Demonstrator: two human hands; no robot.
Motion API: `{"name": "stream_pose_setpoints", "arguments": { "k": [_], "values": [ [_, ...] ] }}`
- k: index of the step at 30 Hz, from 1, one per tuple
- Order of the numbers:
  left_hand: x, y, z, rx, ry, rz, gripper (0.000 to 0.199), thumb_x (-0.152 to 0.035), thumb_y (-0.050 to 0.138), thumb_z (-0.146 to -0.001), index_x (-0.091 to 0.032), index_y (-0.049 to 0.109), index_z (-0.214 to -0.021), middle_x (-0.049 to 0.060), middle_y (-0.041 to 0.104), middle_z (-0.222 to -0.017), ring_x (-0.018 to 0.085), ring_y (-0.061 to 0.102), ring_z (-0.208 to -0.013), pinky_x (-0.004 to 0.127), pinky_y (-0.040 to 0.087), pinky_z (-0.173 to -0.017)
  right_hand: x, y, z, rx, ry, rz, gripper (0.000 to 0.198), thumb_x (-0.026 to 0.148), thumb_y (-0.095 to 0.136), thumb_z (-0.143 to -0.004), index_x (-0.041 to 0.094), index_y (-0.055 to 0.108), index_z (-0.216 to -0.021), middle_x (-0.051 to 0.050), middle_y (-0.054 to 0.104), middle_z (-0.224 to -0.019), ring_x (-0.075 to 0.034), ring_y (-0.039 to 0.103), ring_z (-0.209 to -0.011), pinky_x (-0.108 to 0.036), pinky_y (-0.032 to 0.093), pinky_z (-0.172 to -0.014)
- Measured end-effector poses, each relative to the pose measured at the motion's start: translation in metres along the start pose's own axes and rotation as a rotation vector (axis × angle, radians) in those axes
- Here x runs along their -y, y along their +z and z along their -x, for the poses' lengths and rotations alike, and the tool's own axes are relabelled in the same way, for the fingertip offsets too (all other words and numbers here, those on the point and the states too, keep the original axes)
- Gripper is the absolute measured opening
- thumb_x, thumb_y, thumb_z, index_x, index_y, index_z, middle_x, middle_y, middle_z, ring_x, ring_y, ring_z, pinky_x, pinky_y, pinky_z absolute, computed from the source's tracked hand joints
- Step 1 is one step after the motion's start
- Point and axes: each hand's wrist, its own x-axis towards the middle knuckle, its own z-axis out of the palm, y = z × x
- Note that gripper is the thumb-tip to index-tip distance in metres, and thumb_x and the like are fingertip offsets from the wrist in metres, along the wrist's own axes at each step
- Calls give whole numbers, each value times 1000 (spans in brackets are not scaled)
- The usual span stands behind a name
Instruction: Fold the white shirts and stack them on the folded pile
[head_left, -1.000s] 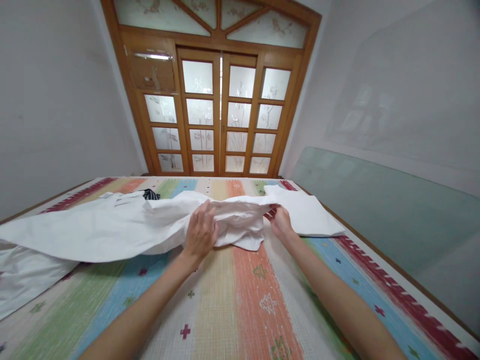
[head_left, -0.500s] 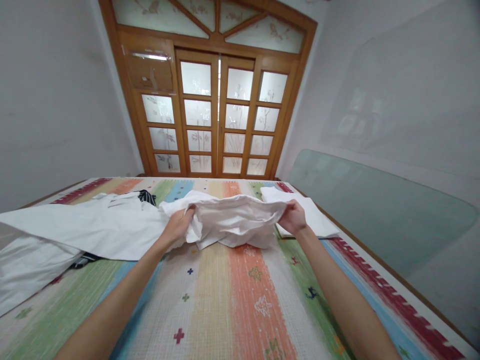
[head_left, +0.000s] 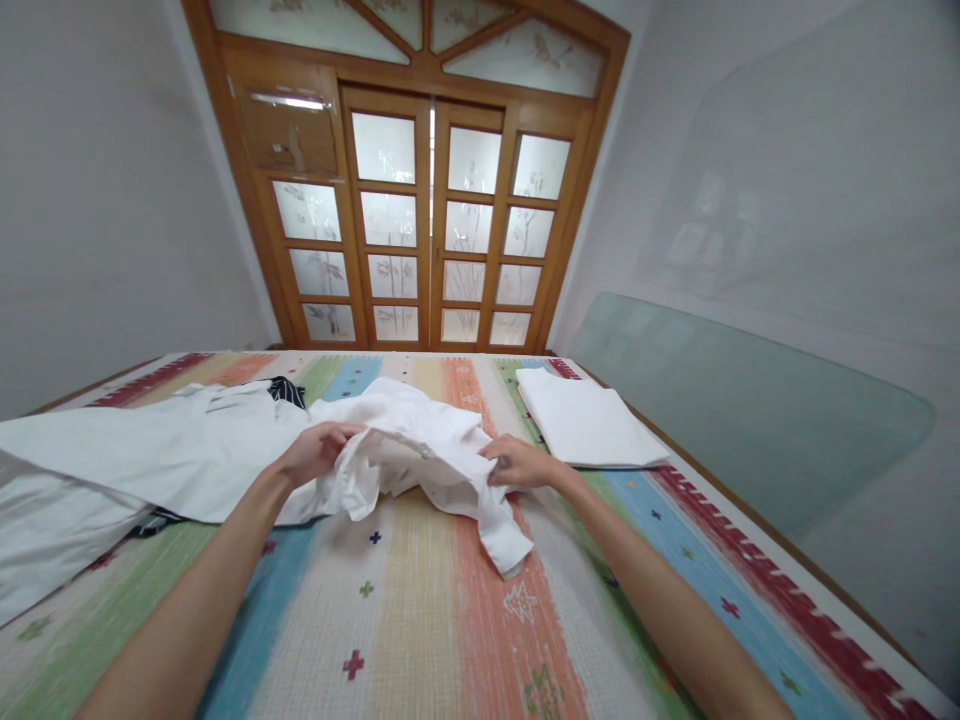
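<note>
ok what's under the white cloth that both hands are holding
The striped cover runs in under the white cloth at its near edge, between the left hand and right hand. Whatever the crumpled middle covers cannot be seen.

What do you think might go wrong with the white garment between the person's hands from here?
Bunched between the left hand and right hand, the white garment may crease further. It also appears to touch the white clothes on the left, so pulling it could drag them along.
</note>
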Motion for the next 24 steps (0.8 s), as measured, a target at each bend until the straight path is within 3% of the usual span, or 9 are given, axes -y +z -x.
{"name": "stream_pose_setpoints", "arguments": {
  "k": [3, 7, 9, 13, 15, 16, 19, 21, 24],
  "values": [
    [10, -8, -2, 119, 43, -418, 32, -29, 69, -55, -19, 76, -85, 6, 75, -100, 31, 62, -102, 36, 47, -93, -4, 1, 2, -221, -16, -21, 18, 21, 58, -76, 21, 73, -86, -8, 72, -98, -24, 61, -105, -37, 45, -94],
    [16, -2, -3, 219, 168, -633, 41, -37, 75, -56, -21, 76, -93, 6, 72, -110, 27, 61, -106, 32, 42, -98, 7, -9, 4, -585, 84, -68, 25, 25, 47, -82, 22, 70, -89, -7, 73, -95, -22, 64, -92, -33, 47, -85],
    [15, 2, -1, 159, 178, -650, 36, -47, 71, -61, -20, 75, -85, 5, 74, -100, 26, 62, -97, 32, 46, -92, 16, -17, 5, -695, 189, -48, 26, 28, 44, -83, 22, 69, -88, -5, 72, -85, -22, 63, -82, -31, 47, -78],
    [4, 6, 3, -154, 217, -512, 43, -59, 65, -63, -18, 69, -76, 4, 72, -82, 23, 62, -81, 30, 50, -76, 30, -39, 3, -820, 303, -1, 29, 33, 41, -83, 21, 67, -87, -4, 67, -77, -20, 57, -70, -28, 44, -70],
    [-9, 4, 6, -324, 260, -405, 48, -62, 65, -61, -17, 67, -78, 3, 70, -79, 21, 60, -76, 28, 49, -70, 33, -54, 2, -770, 300, 15, 30, 40, 42, -84, 21, 63, -76, -2, 61, -67, -18, 52, -65, -27, 41, -64],
    [-17, 3, 7, -412, 274, -370, 50, -63, 65, -61, -16, 66, -79, 4, 70, -78, 21, 60, -75, 28, 49, -68, 34, -63, 2, -682, 300, 13, 34, 45, 43, -84, 20, 60, -68, -1, 56, -61, -16, 49, -62, -26, 38, -60],
    [-46, -2, 13, -657, 318, -406, 51, -64, 62, -63, -16, 66, -79, 5, 69, -77, 21, 59, -76, 27, 48, -66, 40, -85, 5, -233, 311, -68, 48, 61, 48, -78, 19, 50, -55, 2, 45, -52, -13, 42, -55, -24, 30, -51],
    [-66, -5, 18, -763, 386, -508, 44, -59, 59, -70, -16, 66, -79, 4, 69, -78, 20, 58, -78, 28, 47, -69, 48, -95, 10, 22, 298, -142, 48, 65, 59, -70, 18, 55, -59, 2, 49, -54, -13, 43, -56, -23, 30, -49],
    [-91, -5, 24, -880, 481, -635, 35, -49, 53, -78, -16, 65, -76, 1, 64, -72, 17, 54, -72, 25, 44, -68, 62, -103, 15, 155, 250, -163, 42, 56, 74, -58, 17, 61, -67, 4, 54, -61, -12, 46, -58, -21, 33, -52]
  ]
}}
